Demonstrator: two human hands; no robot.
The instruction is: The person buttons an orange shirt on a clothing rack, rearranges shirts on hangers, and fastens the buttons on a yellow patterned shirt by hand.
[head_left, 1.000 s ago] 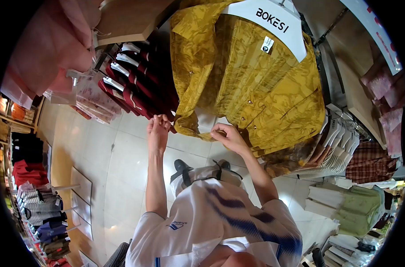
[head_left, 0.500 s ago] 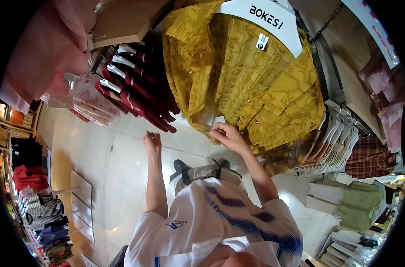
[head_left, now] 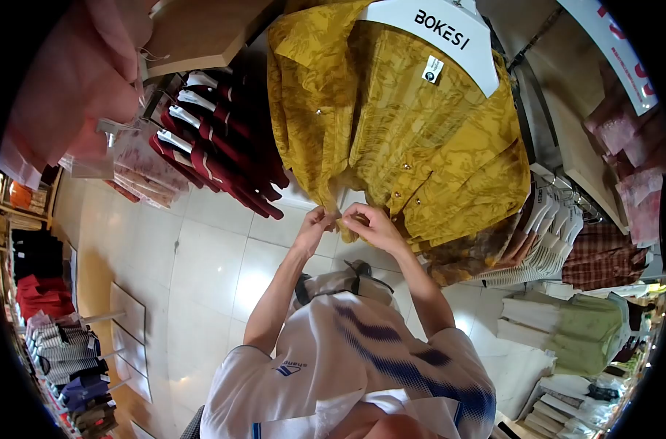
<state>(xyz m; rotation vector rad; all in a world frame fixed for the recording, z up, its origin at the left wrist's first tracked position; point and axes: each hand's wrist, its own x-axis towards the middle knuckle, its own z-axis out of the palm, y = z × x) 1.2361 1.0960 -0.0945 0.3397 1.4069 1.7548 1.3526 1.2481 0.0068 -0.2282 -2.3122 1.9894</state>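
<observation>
A mustard-yellow patterned shirt (head_left: 450, 157) with small shiny buttons hangs unbuttoned on a white hanger (head_left: 439, 33) lettered BOKESI. A white label (head_left: 432, 69) shows inside its back. Both my hands meet at the lower front edge of the shirt. My left hand (head_left: 315, 230) has its fingers pinched at the hem of the left-side front panel. Beside it, almost touching, my right hand (head_left: 373, 227) is closed on the same yellow fabric. Whether a button or thread lies between the fingertips is too small to make out.
Dark red garments (head_left: 227, 154) hang to the left of the shirt. On the right are striped tops (head_left: 530, 252), a plaid shirt (head_left: 603, 252) and a pale green garment (head_left: 585, 333). A wooden shelf (head_left: 201, 40) juts out at upper left. Tiled floor (head_left: 205, 249) lies below.
My left hand has moved right and up from beside the shirt to its hem, meeting my right hand. The right hand stays at the hem. The view has shifted slightly.
</observation>
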